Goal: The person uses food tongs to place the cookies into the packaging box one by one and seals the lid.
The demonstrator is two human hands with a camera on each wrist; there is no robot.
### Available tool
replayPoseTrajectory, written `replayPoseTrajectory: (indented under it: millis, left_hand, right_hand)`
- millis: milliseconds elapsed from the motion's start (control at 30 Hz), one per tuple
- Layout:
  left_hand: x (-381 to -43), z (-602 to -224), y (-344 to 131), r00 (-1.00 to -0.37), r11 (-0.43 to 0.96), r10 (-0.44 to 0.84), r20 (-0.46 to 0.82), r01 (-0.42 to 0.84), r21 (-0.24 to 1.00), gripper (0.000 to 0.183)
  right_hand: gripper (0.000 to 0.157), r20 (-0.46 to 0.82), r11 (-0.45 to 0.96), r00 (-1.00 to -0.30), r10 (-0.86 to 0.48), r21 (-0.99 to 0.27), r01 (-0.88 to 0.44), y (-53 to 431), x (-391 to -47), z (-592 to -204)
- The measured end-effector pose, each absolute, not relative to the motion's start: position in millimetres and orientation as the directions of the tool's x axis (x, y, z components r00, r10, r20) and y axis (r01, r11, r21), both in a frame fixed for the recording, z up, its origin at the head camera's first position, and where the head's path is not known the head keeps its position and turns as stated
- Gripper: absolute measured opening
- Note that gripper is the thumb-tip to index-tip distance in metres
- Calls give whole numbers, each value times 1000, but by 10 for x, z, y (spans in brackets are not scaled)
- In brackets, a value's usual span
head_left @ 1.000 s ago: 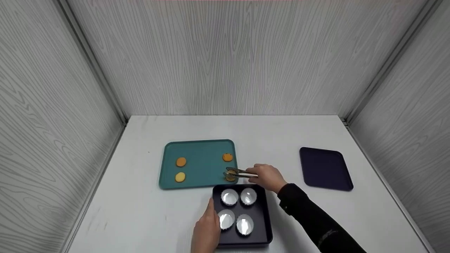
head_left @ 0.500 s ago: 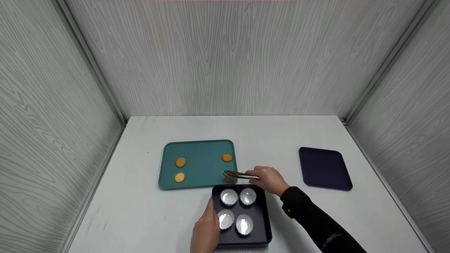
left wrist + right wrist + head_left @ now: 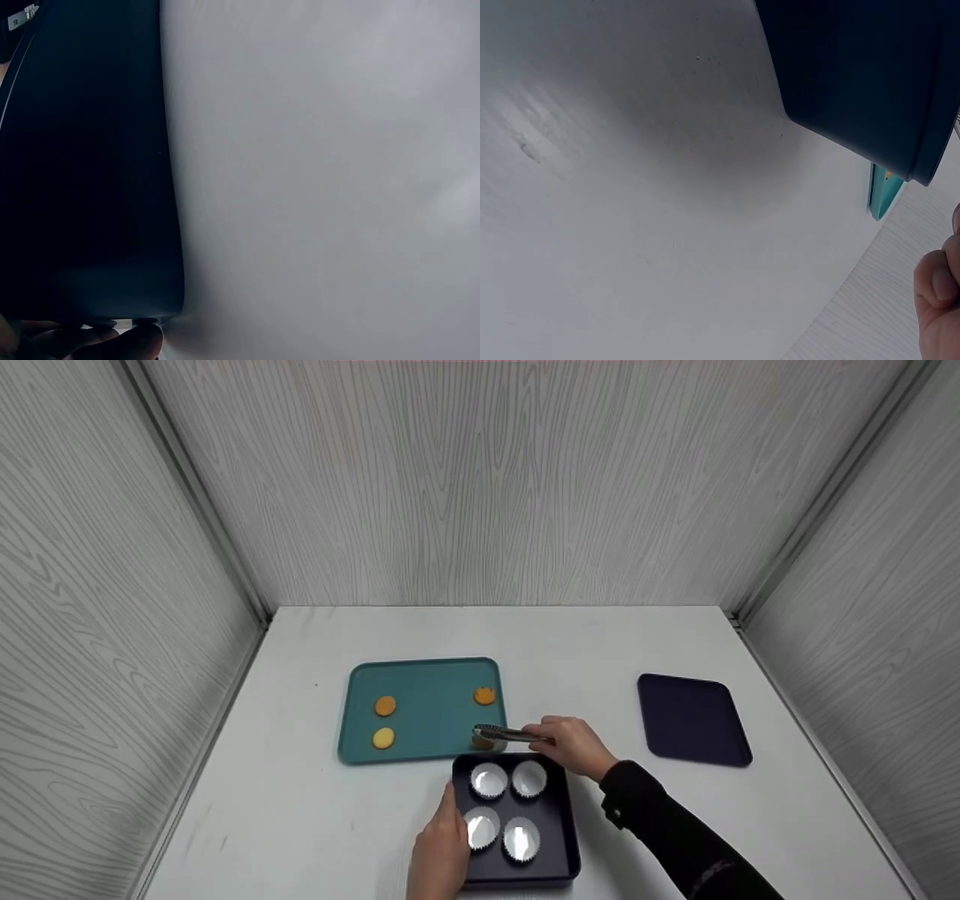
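Observation:
My right hand [image 3: 574, 748] grips a pair of metal tongs [image 3: 514, 734], their tips narrowed over a brown cookie [image 3: 482, 743] at the near right corner of the teal tray [image 3: 431, 679]. The tongs partly hide that cookie; whether they pinch it I cannot tell. My left hand [image 3: 441, 851] holds the left side of a deep dark square pan [image 3: 551, 862], thumb along the rim. Several pale fluted baking cups [image 3: 521, 840] sit in the pan. In the left wrist view, fingers [image 3: 131, 343] lie against the dark pan's edge.
On the teal tray lie an orange-brown cookie [image 3: 385, 706], a yellow cookie [image 3: 383, 738] and a speckled cookie [image 3: 484, 696]. A flat dark purple tray [image 3: 695, 720] rests at the right of the white table [image 3: 300, 825]. Grey wood-grain walls [image 3: 480, 487] enclose the back and sides.
The tongs' arms have come together over the brown cookie, and their tips have shifted slightly left. The right hand moved down a little. My left hand and the pan stay nearly still.

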State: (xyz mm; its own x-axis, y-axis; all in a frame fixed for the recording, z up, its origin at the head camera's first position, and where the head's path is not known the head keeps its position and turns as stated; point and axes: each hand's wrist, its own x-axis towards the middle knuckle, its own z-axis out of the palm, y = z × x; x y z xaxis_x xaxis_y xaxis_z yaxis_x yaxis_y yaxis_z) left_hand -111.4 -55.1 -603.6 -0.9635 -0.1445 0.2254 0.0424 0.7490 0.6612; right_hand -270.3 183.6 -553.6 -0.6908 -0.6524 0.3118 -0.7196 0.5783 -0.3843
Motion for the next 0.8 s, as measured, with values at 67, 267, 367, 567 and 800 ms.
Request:
replayPoseTrajectory:
  millis: [67, 267, 367, 567, 800]
  left_hand:
    - [-1121, -6035, -550, -965, 749, -143, 220, 40, 661, 47]
    - [-1130, -6045, -541, -963, 760, -148, 223, 33, 649, 47]
    - [-1133, -6047, -541, -962, 766, -146, 231, 38, 642, 46]
    - [-1131, -6057, -546, -958, 767, -144, 248, 51, 640, 46]
    - [-1123, -6057, -546, -961, 758, -145, 234, 44, 651, 47]
  right_hand:
    - [23, 320, 579, -696, -643, -392, -715, 1836, -2698, -5524]
    - [23, 326, 579, -719, -614, -434, -691, 1842, -2685, -5504]
    - [24, 315, 587, -737, -598, -454, -671, 1853, -2680, -5496]
    - [23, 320, 589, -764, -561, -494, -639, 1893, -2666, -5463]
    - [25, 359, 566, -759, -543, -511, -647, 2007, -2564, -5344]
